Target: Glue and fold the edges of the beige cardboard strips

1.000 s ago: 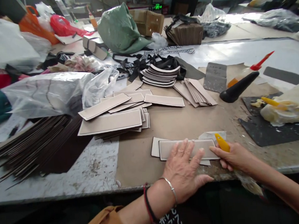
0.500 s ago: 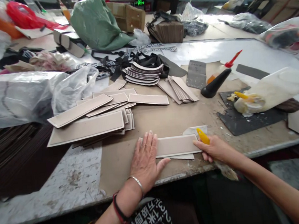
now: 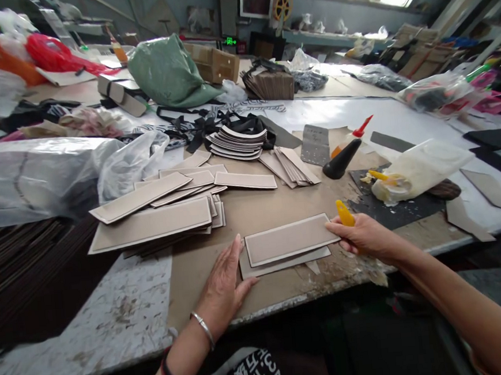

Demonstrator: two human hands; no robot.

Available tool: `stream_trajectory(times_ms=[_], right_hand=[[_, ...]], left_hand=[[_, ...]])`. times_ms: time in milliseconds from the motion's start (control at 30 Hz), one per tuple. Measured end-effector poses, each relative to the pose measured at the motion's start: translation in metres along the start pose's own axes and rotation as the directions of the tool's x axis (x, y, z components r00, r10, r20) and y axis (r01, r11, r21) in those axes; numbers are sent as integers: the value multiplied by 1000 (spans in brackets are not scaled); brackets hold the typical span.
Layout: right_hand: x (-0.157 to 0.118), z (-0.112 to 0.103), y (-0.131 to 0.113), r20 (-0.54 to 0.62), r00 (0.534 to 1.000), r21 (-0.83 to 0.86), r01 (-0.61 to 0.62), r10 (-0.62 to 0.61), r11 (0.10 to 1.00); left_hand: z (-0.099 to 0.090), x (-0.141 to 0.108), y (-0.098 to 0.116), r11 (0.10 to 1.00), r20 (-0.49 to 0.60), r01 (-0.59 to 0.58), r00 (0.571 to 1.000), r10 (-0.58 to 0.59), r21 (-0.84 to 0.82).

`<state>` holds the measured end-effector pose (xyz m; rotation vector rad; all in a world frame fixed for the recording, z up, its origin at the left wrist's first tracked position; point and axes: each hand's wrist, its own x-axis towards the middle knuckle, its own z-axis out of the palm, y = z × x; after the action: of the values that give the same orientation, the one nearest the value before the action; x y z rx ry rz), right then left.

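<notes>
A beige rectangular panel point(image 3: 290, 241) with a pale border lies slightly tilted over a second panel point(image 3: 289, 263), whose lower edge shows beneath it. My right hand point(image 3: 361, 236) pinches the upper panel's right end and also grips a yellow-handled brush point(image 3: 345, 213); its bristles point down past the hand near the table edge. My left hand point(image 3: 223, 282) is open, fingers stretched and thumb apart, at the left end of the lower panel. To the left, more panels lie in a loose pile point(image 3: 158, 223).
Behind lie a fan of curved pieces point(image 3: 236, 145) and several narrow strips point(image 3: 294, 166). A black cone-shaped bottle point(image 3: 342, 160) and a whitish plastic container point(image 3: 422, 168) with a yellow tool stand right. Plastic bags point(image 3: 45, 175) and dark stacked sheets point(image 3: 27, 280) fill the left side.
My left hand has slid off the upper panel to the left and down. The upper panel's right end is now higher, exposing more of the panel below. The camera view has tipped up.
</notes>
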<state>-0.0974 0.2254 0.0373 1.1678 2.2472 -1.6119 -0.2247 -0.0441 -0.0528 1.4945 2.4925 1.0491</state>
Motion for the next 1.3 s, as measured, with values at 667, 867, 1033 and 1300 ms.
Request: stream_trajectory(times_ms=[667, 867, 1033, 1300], right_hand=[[51, -14, -38, -344, 906, -241, 170, -248, 955], [-17, 14, -43, -355, 813, -253, 391, -461, 885], [-37, 77, -32, -259, 870, 129, 462, -420, 878], [-21, 84, 12, -420, 865, 121, 353, -274, 928]], left_hand=[[1, 9, 3, 990, 16, -132, 991, 133, -42], [-1, 7, 2, 993, 6, -26, 1000, 26, -117], [1, 9, 3, 990, 10, 4, 1000, -2, -144], [1, 9, 2, 993, -10, -4, 1000, 2, -119]])
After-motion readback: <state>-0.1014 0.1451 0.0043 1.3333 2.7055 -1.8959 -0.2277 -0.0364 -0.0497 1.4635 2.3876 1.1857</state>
